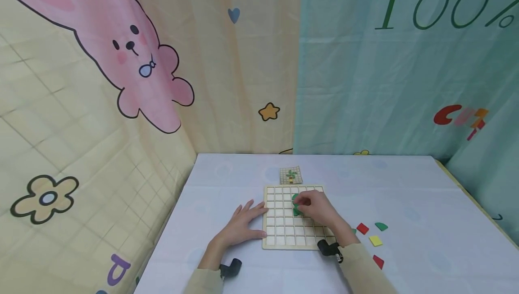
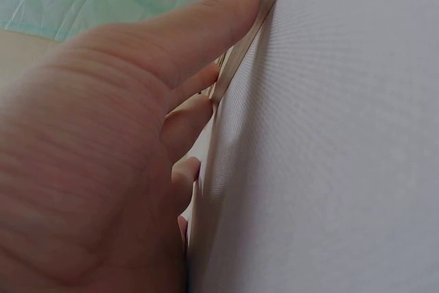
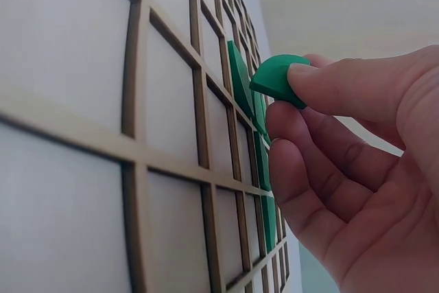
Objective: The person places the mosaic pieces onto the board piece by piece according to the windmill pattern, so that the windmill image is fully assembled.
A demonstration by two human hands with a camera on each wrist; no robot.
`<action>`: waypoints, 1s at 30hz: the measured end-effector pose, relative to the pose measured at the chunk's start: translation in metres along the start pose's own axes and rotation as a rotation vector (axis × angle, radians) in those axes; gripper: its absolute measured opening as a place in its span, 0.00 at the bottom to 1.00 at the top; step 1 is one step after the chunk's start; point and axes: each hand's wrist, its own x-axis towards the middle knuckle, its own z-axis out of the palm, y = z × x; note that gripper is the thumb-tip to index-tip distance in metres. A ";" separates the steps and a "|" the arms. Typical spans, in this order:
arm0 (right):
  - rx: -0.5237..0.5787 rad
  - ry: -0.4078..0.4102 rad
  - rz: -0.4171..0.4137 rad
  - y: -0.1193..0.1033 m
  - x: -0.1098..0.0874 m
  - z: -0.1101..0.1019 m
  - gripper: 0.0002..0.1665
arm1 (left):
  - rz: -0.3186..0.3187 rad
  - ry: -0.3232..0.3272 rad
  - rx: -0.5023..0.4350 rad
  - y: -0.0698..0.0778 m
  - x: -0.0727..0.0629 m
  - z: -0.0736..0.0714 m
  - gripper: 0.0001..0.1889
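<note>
Right hand (image 1: 318,207) pinches round-edged green wedge (image 3: 276,77) — splayed left hand (image 1: 240,225) touches wooden grid (image 1: 279,230).

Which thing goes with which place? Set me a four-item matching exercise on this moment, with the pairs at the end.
1. left hand
2. right hand
3. picture card
4. yellow piece

A. on the table, to the right of the grid board
B. at the grid board's left edge
C. just beyond the grid board's far edge
D. over the grid board, pinching a green piece

Pairs: 1-B, 2-D, 3-C, 4-A
</note>
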 end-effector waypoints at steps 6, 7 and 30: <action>0.014 -0.011 -0.003 -0.003 0.001 0.004 0.07 | 0.005 -0.004 0.001 0.001 0.000 0.000 0.43; 0.012 -0.011 -0.002 -0.003 0.002 0.005 0.07 | 0.005 -0.005 0.002 0.001 -0.001 0.000 0.43; -0.086 -0.058 -0.050 -0.009 0.015 0.018 0.07 | 0.018 -0.008 -0.013 0.002 -0.002 -0.002 0.42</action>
